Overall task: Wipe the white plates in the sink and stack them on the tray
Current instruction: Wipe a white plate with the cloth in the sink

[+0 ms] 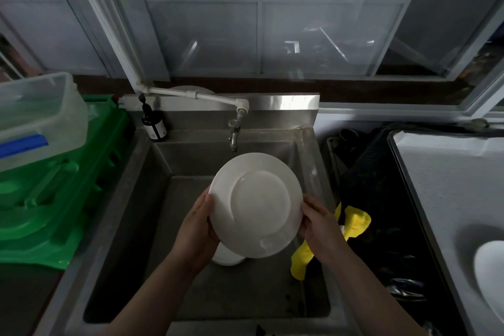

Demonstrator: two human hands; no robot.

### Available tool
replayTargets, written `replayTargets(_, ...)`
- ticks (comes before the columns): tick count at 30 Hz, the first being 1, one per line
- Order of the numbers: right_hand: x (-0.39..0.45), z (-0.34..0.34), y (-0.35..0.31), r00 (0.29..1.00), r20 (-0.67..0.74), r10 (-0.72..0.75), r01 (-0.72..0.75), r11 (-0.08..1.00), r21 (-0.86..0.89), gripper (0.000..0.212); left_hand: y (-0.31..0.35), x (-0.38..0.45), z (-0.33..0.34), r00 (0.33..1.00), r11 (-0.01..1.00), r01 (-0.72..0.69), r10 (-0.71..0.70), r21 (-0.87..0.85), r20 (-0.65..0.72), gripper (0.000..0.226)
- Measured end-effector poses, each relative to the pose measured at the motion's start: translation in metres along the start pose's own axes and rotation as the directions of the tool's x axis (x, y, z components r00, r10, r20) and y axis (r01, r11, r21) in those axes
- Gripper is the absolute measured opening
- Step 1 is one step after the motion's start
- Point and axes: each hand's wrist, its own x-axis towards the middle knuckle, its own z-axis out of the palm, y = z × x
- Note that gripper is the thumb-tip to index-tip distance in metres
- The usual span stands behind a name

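A white plate (256, 204) is held over the steel sink (161, 199), its underside facing me. My left hand (199, 229) grips its left rim and my right hand (319, 224) grips its right rim. A yellow cloth (354, 222) hangs under my right hand, over the sink's right edge. Below the held plate, another white plate (227, 256) lies in the sink, mostly hidden. On the right stands a tray (436, 185) with a pale liner, and a white plate (491, 273) lies on it at the frame's edge.
A tap (234, 135) juts over the back of the sink, with a dark pump bottle (154, 124) beside it. Green crates (62, 185) and a clear plastic tub (41, 117) stand to the left. A dark gap with black bags (381, 199) separates sink and tray.
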Motion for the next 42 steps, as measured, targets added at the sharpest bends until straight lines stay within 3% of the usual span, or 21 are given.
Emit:
replayTargets(5,0.009,-0.006,0.011,0.999,0.015,0.035,-0.034,0.995,-0.094,0.022,0.002,0.004,-0.004,0.996,1.000,-0.010,0.012,0.027,-0.088,0.035)
replayTargets(7,0.013,-0.008,0.015,1.000,0.002,0.031,-0.031,0.982,-0.185,0.020,0.001,0.005,-0.007,0.991,0.999,-0.005,0.011,0.048,-0.130,0.033)
replayTargets(9,0.020,-0.014,0.022,0.999,-0.032,-0.016,0.002,0.923,-0.386,0.016,0.000,0.005,-0.010,0.987,0.998,0.005,0.006,0.070,-0.159,0.032)
replayTargets(10,0.026,-0.020,0.027,0.997,-0.025,-0.066,0.043,0.843,-0.537,0.013,-0.001,0.004,-0.011,0.985,0.997,0.012,0.002,0.079,-0.174,0.031)
replayTargets(12,0.034,-0.033,0.039,0.991,0.078,-0.110,0.128,0.585,-0.801,0.013,-0.003,0.005,-0.014,0.977,0.996,0.028,-0.010,0.083,-0.211,0.031)
replayTargets(14,0.043,-0.043,0.055,0.951,0.271,-0.147,0.303,0.286,-0.909,0.024,-0.005,0.005,-0.016,0.970,0.997,0.047,-0.030,0.067,-0.242,0.031)
replayTargets(16,0.050,-0.050,0.072,0.883,0.440,-0.165,0.437,-0.059,-0.898,0.030,-0.006,0.005,-0.019,0.967,0.996,0.059,-0.042,0.061,-0.251,0.030)
replayTargets(18,0.050,-0.050,0.083,0.891,0.454,-0.020,0.415,-0.372,-0.830,0.036,-0.006,0.004,-0.022,0.969,0.997,0.054,-0.038,0.058,-0.245,0.030)
replayTargets(22,0.042,-0.046,0.084,0.913,0.406,0.035,0.306,-0.716,-0.627,0.045,-0.007,0.002,-0.026,0.963,0.998,0.049,-0.037,0.038,-0.267,0.029)
replayTargets(24,0.038,-0.045,0.084,0.921,0.362,0.141,0.315,-0.816,-0.485,0.047,-0.007,0.001,-0.028,0.961,0.998,0.051,-0.042,0.026,-0.272,0.029)
replayTargets(26,0.034,-0.041,0.079,0.934,0.259,0.247,0.329,-0.876,-0.351,0.051,-0.007,-0.001,-0.030,0.961,0.999,0.047,-0.039,0.023,-0.273,0.030)
replayTargets(29,0.032,-0.039,0.079,0.928,0.244,0.280,0.340,-0.904,-0.259,0.054,-0.007,-0.003,-0.033,0.962,0.998,0.044,-0.031,0.041,-0.271,0.030)
replayTargets(38,0.034,-0.045,0.082,0.940,0.222,0.261,0.329,-0.866,-0.375,0.043,-0.008,-0.011,-0.038,0.946,0.997,0.073,-0.065,0.013,-0.317,0.031)
replayTargets(42,0.030,-0.040,0.079,0.947,0.227,0.227,0.316,-0.787,-0.530,0.037,-0.007,-0.013,-0.041,0.937,0.997,0.072,-0.066,0.005,-0.344,0.030)
